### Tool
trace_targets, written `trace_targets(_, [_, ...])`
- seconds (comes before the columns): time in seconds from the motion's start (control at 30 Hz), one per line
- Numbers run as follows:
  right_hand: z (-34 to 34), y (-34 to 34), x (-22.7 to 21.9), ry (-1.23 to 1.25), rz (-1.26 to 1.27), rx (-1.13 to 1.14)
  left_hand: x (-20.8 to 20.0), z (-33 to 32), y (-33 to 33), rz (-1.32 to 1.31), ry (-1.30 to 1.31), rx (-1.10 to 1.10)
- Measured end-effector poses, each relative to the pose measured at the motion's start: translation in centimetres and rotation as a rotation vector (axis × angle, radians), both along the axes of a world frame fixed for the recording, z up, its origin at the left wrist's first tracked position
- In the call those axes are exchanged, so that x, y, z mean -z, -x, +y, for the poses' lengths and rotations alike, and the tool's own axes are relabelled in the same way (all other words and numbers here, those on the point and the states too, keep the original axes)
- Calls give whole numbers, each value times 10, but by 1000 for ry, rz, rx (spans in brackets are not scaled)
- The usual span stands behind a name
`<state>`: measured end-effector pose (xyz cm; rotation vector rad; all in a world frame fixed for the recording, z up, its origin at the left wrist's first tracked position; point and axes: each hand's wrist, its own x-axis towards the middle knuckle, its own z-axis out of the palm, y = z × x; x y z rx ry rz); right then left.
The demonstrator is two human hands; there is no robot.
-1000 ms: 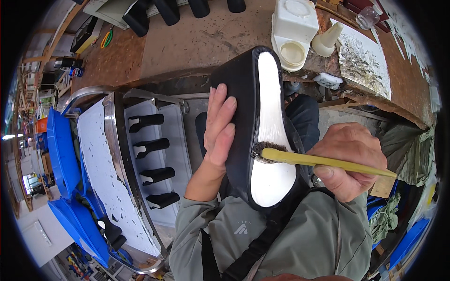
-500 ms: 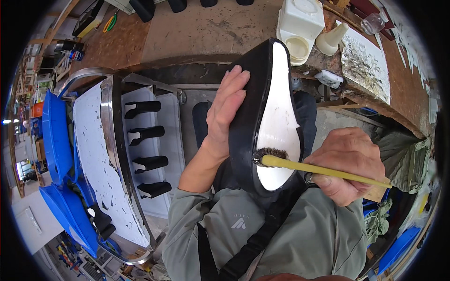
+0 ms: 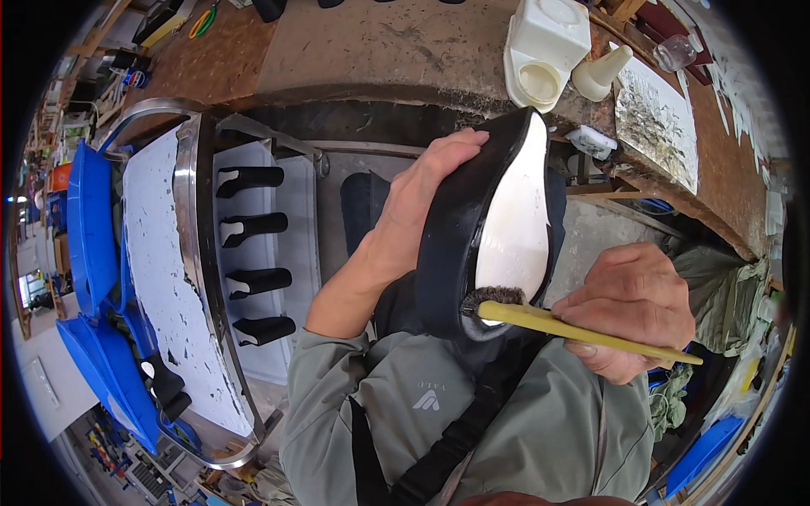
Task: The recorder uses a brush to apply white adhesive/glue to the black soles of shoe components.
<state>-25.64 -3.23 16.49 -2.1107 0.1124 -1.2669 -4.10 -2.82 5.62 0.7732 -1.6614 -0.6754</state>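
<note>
A black boot (image 3: 456, 228) is turned with its white sole-shaped bottom (image 3: 516, 207) facing up. It is tilted in front of my body, the pointed end toward the bench. My left hand (image 3: 422, 190) grips it from the left, fingers closed over its dark side. My right hand (image 3: 633, 308) is closed round the yellow handle of a brush (image 3: 582, 326). The brush's dark bristles press on the near end of the white bottom. Part of the boot's lower side is hidden behind the brush and my clothes.
Several similar black boots (image 3: 253, 223) lie on a rack (image 3: 190, 228) at left, with blue trays (image 3: 89, 236) beyond. Ahead is a stained workbench (image 3: 354, 51) bearing a white container (image 3: 548, 42), a cone-shaped nozzle (image 3: 601, 76) and a glue-smeared sheet (image 3: 658, 122).
The brush has slid toward the near end of the white bottom. The boot has come down a little and tilted, and my left hand has shifted with it, its fingers now nearer the far edge.
</note>
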Motion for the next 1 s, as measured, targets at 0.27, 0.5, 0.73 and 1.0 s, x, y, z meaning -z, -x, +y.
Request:
trace_targets(0.27, [-8,-2,-2,22,-13,-135,-22,11,-1,7,-326,247])
trace_targets(0.5, [-29,-11,-4,46,-65,-292,-27,13,6,1,-498,479])
trace_targets(0.73, [-57,-11,-17,101,99,-622,-52,10,2,59,-817,693])
trace_targets(1.0, [-44,24,4,-621,-116,20,2,19,-22,416,-686,491])
